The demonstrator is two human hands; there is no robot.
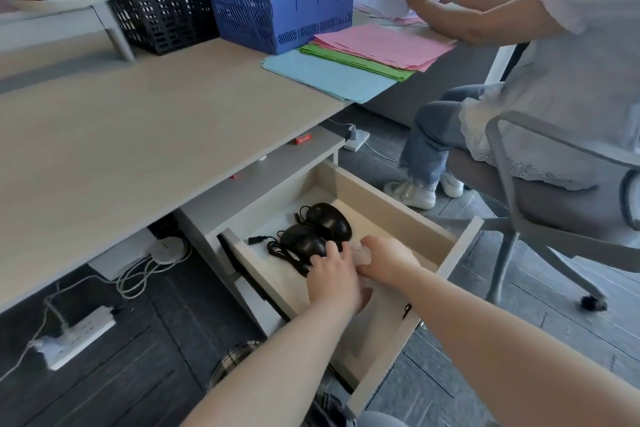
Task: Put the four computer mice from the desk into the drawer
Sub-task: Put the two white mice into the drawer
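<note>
Setting: office desk (145, 135), bare of mice where visible; open drawer (460, 253) pulled out below it; a seated person (554, 87) sorts papers at right.
Mice: two black wired mice (317, 230) lie side by side in the drawer, cords loosely coiled beside them. The other two are not visible; they may be under the hands.
Left hand (332, 279): inside the drawer, fingers spread over the near mouse, touching it; nothing clearly gripped.
Right hand (388, 258): inside the drawer just beside the left, fingers curled; contents hidden, cannot tell.
Stage (judged): arranging mice in the drawer, late in the task.
Risk: loose cords could snag fingers on withdrawal and drag a mouse out, or get pinched if the drawer shuts over them.
</note>
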